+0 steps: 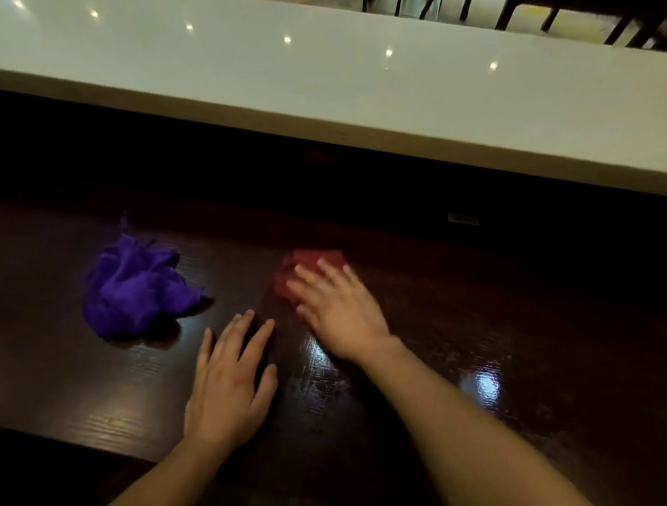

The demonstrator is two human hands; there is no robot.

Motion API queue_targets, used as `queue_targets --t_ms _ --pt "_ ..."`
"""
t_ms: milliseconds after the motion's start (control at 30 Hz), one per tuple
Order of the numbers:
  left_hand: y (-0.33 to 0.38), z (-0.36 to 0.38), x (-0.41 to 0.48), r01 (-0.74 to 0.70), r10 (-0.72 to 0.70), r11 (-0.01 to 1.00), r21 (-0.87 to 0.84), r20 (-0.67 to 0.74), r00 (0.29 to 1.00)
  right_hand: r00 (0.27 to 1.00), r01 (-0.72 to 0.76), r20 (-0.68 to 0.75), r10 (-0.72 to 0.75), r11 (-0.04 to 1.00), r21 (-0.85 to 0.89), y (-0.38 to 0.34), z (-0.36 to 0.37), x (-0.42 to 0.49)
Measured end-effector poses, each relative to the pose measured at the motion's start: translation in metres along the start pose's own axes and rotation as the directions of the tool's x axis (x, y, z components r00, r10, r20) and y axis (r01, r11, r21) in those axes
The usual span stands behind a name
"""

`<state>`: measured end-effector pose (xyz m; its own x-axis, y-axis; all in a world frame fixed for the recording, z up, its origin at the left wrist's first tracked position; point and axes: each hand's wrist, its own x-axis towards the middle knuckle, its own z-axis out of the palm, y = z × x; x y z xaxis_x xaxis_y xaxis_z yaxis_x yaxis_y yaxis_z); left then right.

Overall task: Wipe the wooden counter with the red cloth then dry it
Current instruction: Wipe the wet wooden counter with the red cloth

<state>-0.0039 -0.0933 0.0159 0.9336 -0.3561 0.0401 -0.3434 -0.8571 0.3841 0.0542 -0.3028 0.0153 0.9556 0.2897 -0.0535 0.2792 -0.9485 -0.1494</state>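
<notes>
The dark wooden counter (pixel 518 329) stretches across the lower half of the view, with wet-looking glare near its right side. My right hand (pixel 335 305) presses flat on the red cloth (pixel 311 261), which peeks out beyond the fingers; both are motion-blurred. My left hand (pixel 232 381) rests flat on the wood nearer to me, fingers spread, holding nothing. A crumpled purple cloth (pixel 135 292) lies on the counter to the left of both hands, untouched.
A raised white ledge (pixel 339 71) runs along the far side of the counter, with a dark recess below it. Beyond it stand dark chair and table legs (pixel 526 7) on a pale floor. The counter's near edge (pixel 46 433) is at the lower left.
</notes>
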Motion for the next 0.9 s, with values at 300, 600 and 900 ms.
queue_targets --t_ms 300,600,900 --pt "0.004 -0.002 0.002 0.008 -0.008 1.000 0.015 -0.018 1.000 0.911 -0.386 -0.132 0.392 0.920 0.068 0.010 0.010 -0.081" --pt "0.006 -0.002 0.003 0.000 -0.001 0.995 0.103 0.011 1.000 0.724 -0.675 -0.125 0.679 0.734 0.073 0.094 -0.009 -0.192" --pt "0.006 0.000 0.001 -0.012 0.001 0.981 0.193 0.057 0.998 0.929 -0.357 -0.114 0.352 0.934 -0.025 0.062 0.013 -0.274"
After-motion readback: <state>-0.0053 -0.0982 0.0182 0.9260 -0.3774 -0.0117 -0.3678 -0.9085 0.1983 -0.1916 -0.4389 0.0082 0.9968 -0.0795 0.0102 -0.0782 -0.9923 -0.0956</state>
